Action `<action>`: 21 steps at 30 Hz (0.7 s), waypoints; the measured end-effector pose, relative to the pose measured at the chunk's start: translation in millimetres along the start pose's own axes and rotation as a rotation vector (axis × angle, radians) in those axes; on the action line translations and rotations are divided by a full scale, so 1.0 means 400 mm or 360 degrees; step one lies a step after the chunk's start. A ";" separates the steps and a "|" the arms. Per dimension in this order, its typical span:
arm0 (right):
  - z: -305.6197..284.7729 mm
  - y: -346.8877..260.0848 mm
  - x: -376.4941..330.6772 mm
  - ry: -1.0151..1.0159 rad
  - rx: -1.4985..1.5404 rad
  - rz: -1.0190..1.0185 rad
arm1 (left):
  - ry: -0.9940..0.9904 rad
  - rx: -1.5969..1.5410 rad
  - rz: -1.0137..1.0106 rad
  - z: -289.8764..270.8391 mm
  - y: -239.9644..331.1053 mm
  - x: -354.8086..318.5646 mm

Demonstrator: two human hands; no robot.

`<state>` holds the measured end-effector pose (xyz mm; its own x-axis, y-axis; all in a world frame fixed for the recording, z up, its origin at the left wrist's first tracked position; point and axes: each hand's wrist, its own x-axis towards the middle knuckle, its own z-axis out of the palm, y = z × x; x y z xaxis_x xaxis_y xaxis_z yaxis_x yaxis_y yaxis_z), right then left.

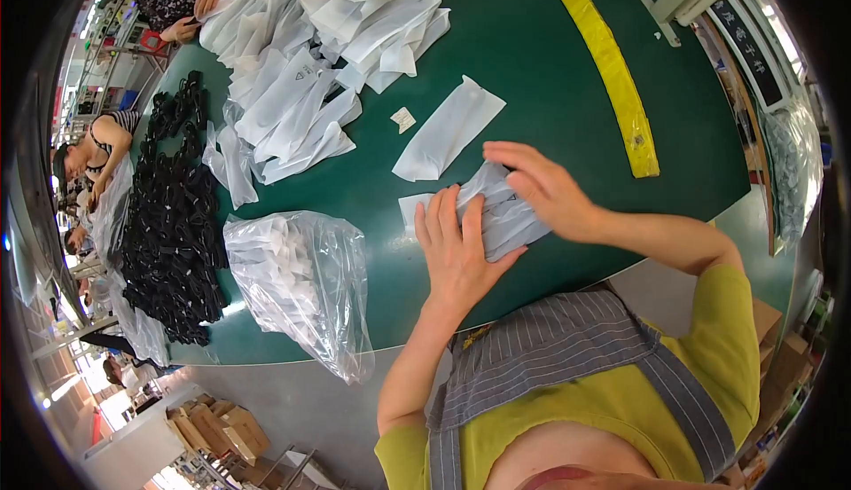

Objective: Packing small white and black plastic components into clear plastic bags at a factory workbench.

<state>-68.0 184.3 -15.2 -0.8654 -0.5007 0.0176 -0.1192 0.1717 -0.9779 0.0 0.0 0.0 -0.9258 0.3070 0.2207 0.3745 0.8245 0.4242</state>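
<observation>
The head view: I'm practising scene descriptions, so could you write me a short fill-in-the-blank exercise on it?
1. The long strip is coloured ____.
2. Between the left hand and the right hand, the one nearer that strip is the ____.
3. In the picture, the pile of black cords lies to the ____ of the clear plastic bag.
4. The tabletop is coloured ____.

Missing words: yellow; right; left; green.
</observation>
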 end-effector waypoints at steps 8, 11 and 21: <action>-0.029 -0.044 -0.041 0.0132 -0.0408 -0.0288 | 0.0289 0.0178 -0.0296 0.020 -0.014 -0.024; 0.012 -0.084 -0.126 -0.0178 -0.0740 -0.0115 | 0.0380 0.0294 -0.0423 0.023 0.014 -0.030; 0.086 -0.073 0.006 -0.0153 -0.1381 -0.0434 | 0.0092 -0.0645 -0.0619 -0.017 0.077 -0.125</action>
<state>-49.9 148.7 6.2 -0.7137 -0.6796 0.1696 -0.6715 0.5950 -0.4417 58.1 7.1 8.0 -0.9995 -0.0189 0.0239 0.0070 0.6198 0.7847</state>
